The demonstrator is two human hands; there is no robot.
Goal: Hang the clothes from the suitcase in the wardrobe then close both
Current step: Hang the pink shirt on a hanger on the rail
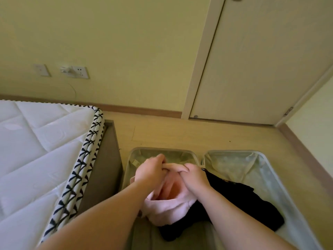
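An open suitcase lies flat on the floor, both pale-lined halves facing up. A pink garment hangs bunched over the left half. My left hand and my right hand both grip its top edge, close together, and hold it up. Black clothes lie under and to the right of it, spilling across the hinge into the right half. The wardrobe is not in view.
A bed with a white quilted mattress and grey base stands close on the left of the suitcase. A shut door is ahead on the right. Wall sockets sit low on the far wall. Bare wooden floor lies beyond the suitcase.
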